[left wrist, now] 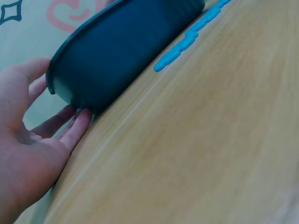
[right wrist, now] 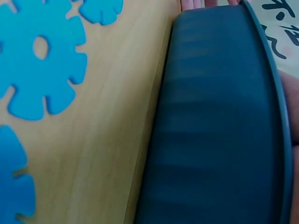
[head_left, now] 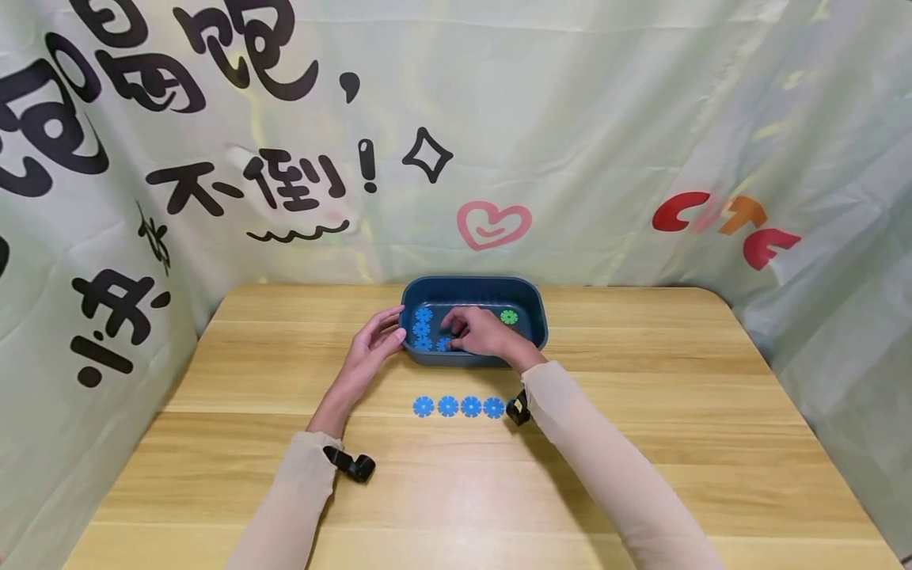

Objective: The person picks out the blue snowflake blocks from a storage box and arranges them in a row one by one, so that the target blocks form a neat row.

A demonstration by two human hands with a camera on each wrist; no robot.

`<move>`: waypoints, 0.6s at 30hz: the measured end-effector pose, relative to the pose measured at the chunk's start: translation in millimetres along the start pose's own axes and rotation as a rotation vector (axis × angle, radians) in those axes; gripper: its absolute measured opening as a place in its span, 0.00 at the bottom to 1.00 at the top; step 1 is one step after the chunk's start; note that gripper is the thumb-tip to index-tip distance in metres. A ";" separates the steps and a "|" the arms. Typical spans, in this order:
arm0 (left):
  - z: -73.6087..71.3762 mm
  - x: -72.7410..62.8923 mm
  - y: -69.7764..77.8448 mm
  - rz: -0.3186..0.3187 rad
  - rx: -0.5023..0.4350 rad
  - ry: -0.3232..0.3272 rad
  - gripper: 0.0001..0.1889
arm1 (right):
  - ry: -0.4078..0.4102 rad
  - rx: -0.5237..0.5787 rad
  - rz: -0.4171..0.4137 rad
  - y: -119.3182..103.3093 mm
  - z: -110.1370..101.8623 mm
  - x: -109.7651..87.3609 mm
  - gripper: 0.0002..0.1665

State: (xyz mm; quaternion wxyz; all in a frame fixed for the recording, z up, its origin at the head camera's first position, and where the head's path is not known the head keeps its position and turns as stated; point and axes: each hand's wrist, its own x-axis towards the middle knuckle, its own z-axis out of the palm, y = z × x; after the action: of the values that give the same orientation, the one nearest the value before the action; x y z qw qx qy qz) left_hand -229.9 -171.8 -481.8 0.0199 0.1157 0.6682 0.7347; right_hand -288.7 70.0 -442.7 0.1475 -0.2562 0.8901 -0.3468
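Observation:
A dark blue rectangular bin [head_left: 473,360] stands at the back of the table. My left hand [head_left: 372,342] touches its left end; in the left wrist view the extended fingers [left wrist: 77,128] meet the wall and rim. Inside the bin, blue notched discs [head_left: 423,328] form a column at the left, and a green disc [head_left: 509,317] sits at the right. My right hand [head_left: 480,331] reaches over the front wall into the bin. Its thumb and fingers are apart, close by another blue disc [head_left: 442,344]. In the right wrist view the bin wall hides most of this hand.
In front of the bin, several blue discs [head_left: 447,406] lie in a row on the wooden table [head_left: 442,491]. My right forearm [head_left: 606,451] passes over the row's right end. A printed cloth [head_left: 584,142] hangs behind the table and along its sides.

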 end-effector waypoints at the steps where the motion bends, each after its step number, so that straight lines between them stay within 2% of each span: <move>1: -0.3 0.0 -0.5 0.001 -0.002 0.000 0.28 | -0.007 -0.006 -0.001 0.6 0.3 1.8 0.17; 5: -1.4 1.1 -3.2 -0.005 -0.003 0.003 0.28 | -0.038 -0.020 0.006 3.6 1.2 6.7 0.15; 12: -9.2 9.2 -24.5 0.005 0.007 0.006 0.27 | -0.075 -0.006 0.005 6.7 2.0 11.5 0.14; 18: -11.1 9.8 -28.0 0.028 0.028 0.012 0.27 | -0.070 -0.008 0.015 6.0 3.3 13.3 0.13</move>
State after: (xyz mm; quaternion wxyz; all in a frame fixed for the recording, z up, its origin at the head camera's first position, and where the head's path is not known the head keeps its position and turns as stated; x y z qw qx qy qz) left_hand -245.1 -177.9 -508.9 0.0038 0.1210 0.6769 0.7261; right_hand -300.3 64.5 -450.4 0.1803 -0.2623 0.8876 -0.3330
